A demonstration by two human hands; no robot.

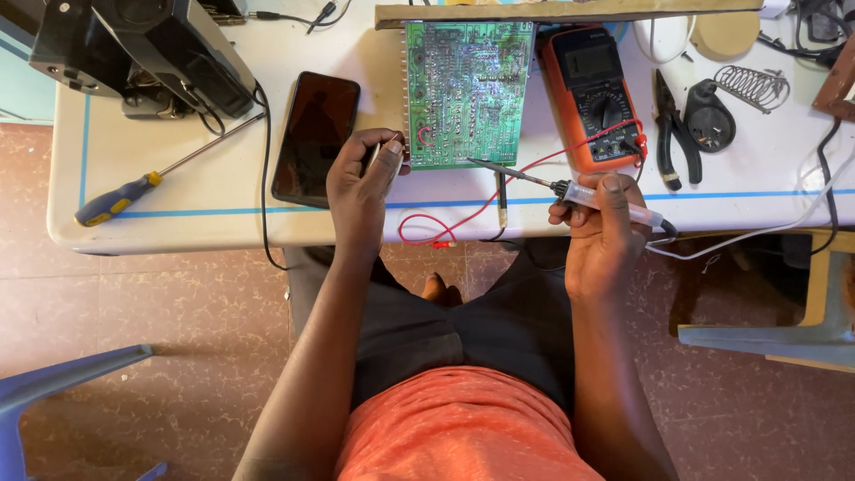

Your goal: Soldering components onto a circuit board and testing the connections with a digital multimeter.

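A green circuit board (465,89) lies solder side up on the white table (196,191). My right hand (601,227) grips a soldering iron (570,190) by its clear handle, with the metal tip pointing left at the board's lower edge. My left hand (361,191) is by the board's lower left corner, pinching a thin strand of what looks like solder wire (385,153) between thumb and fingers. An orange multimeter (595,93) sits just right of the board, its red lead (463,218) looping down over the table's front edge.
A dark phone (314,136) lies left of the board, a blue and yellow screwdriver (147,184) further left, a black device (147,49) at back left. Black pliers (672,134), a coiled iron stand (753,86) and white cables are at the right. A stool (784,334) stands right.
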